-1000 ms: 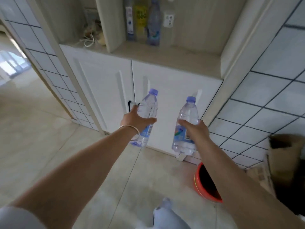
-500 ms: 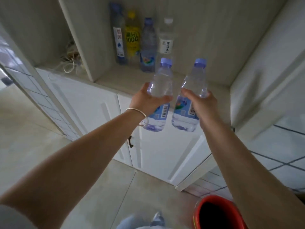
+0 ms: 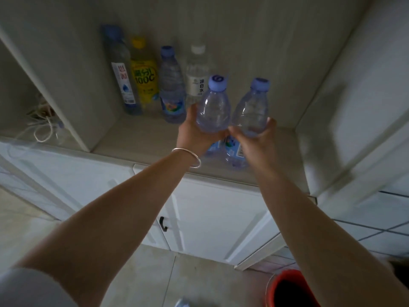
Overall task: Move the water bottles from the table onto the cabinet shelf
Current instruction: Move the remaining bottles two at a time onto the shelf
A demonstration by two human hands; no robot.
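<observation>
Already four bottles [image 3: 155,78] stand in a row at the back left of the shelf [image 3: 137,138], and a divider [image 3: 73,96] closes the left side. Free room stays at the front and right, up to the side wall. Left hand [image 3: 194,134] curls round the left bottle [image 3: 213,107], right hand [image 3: 257,142] round the right bottle [image 3: 251,107]; both bottles are upright, just beside each other, over the front of the shelf.

2 clear water bottles [image 3: 213,111] [image 3: 251,111], blue caps, upright, side by side over cabinet shelf [image 3: 141,140].
</observation>
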